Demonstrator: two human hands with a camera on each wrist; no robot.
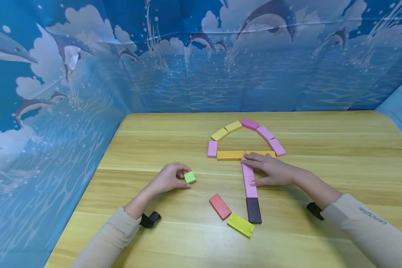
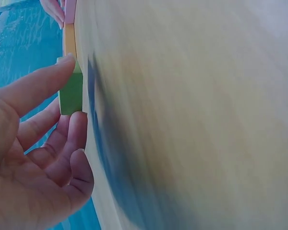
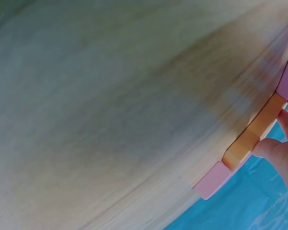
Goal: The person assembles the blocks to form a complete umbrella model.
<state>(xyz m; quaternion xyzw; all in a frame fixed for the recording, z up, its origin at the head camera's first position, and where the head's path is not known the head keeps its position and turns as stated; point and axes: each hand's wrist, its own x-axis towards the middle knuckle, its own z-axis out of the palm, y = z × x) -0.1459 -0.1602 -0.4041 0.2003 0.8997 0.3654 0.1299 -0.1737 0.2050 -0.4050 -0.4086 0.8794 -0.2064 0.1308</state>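
Observation:
My left hand pinches a small green block between thumb and fingers, left of the block figure. In the left wrist view the green block sits under the thumb. My right hand lies with straight fingers across the figure's middle. Its fingertips touch the right orange block, partly covering it, and its thumb touches the pink stem blocks. Left of that stands another orange block. A dark block ends the stem. A yellow-green block and a red block curve off to the left.
An arch of yellow blocks and pink blocks rises behind the orange row. All lie on a wood-grain table. Blue dolphin-print cloth hangs behind the table and along its left side.

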